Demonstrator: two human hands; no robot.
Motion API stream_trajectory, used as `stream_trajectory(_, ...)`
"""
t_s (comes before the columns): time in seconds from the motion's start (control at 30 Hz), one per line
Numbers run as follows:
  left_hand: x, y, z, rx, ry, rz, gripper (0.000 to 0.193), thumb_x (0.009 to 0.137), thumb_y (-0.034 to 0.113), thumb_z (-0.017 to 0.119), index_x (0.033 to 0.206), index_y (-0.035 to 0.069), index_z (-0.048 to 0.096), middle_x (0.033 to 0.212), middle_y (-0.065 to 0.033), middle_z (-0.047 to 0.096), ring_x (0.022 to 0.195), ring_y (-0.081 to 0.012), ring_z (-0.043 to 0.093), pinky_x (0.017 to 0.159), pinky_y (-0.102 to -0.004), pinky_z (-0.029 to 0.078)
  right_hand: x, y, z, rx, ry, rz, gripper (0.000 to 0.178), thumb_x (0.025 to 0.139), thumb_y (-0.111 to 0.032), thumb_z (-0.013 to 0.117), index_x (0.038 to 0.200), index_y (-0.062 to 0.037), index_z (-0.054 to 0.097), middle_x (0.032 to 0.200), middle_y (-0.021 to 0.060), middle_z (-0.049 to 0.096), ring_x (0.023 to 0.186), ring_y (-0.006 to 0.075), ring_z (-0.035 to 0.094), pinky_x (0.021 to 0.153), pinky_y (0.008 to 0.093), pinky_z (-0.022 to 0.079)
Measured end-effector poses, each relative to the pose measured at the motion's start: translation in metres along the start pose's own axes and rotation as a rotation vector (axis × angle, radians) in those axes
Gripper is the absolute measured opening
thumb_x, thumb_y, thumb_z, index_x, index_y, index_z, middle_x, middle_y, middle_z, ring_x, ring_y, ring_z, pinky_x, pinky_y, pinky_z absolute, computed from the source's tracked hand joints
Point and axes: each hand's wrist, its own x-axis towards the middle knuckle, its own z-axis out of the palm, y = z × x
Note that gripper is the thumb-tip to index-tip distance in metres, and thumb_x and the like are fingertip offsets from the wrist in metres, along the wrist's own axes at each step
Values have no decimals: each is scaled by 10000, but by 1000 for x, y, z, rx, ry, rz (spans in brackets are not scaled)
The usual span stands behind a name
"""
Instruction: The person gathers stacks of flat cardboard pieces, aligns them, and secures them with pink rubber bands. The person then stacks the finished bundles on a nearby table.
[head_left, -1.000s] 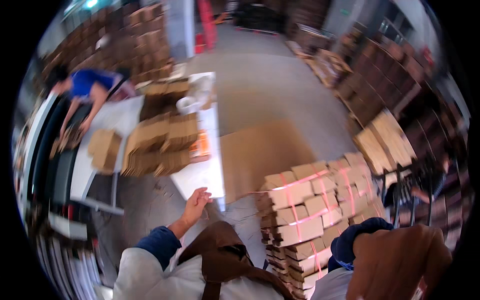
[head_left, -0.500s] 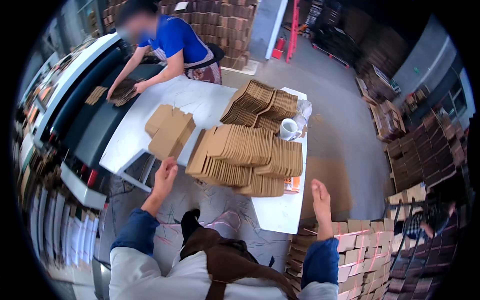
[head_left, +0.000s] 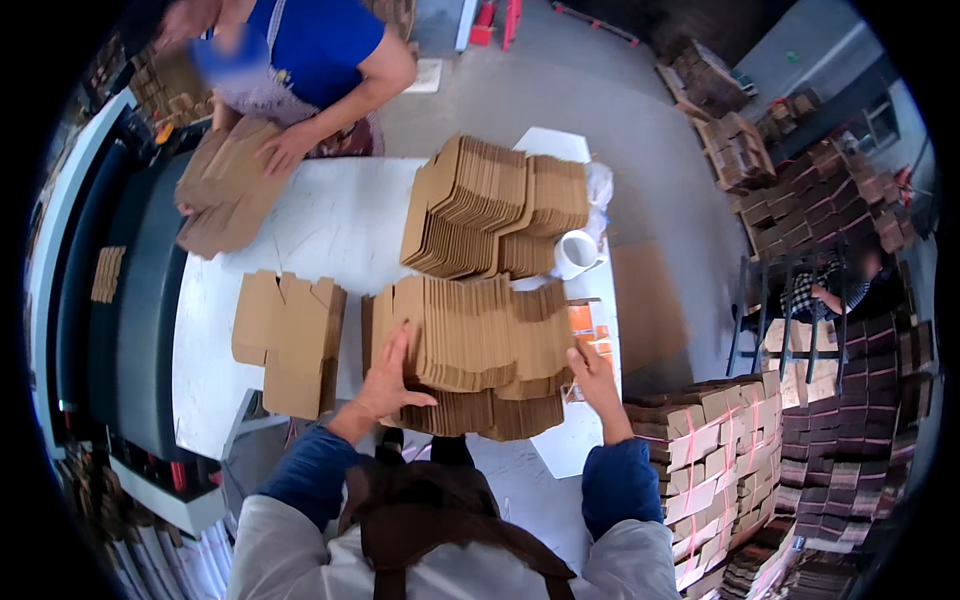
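Observation:
A long row of flat brown cardboard blanks stands on edge along the near side of the white table. At its left end is my left hand, fingers apart and thumb stretched out, against the blanks. My right hand is at the row's right end, with its fingers extended along that side. Neither hand is closed round anything. Behind this row stands a second row of blanks. A smaller pile of cardboard blanks lies to the left, apart from my left hand.
A white mug and a clear plastic bag stand near the table's right edge. Across the table, a person in blue holds cardboard blanks beside a dark conveyor. Strapped cardboard stacks rise at my right.
Both my hands have come in from beside the table to the two ends of the near row. The person opposite has lifted blanks from the conveyor over to the table's edge.

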Motion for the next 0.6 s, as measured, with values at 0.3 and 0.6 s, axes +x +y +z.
stream_trajectory(0.3,21,-1,-23,182,-101,20,1428,433,522,873,1455,-59,62,1487,-318,131,1383,-476,161,1142,-469,211,33,24,71,266,-133,-355,797,965,-580,262,1479,21,165,1476,237,319,1362,335,336,1093,368,281)
stream_trajectory(0.6,-14,5,-18,-152,48,-4,1447,471,621,818,1463,-56,11,1518,-301,69,1407,-443,136,1155,-452,165,4,95,90,279,-305,-270,678,981,-503,264,1405,25,285,1379,190,437,1249,317,460,1041,380,356)
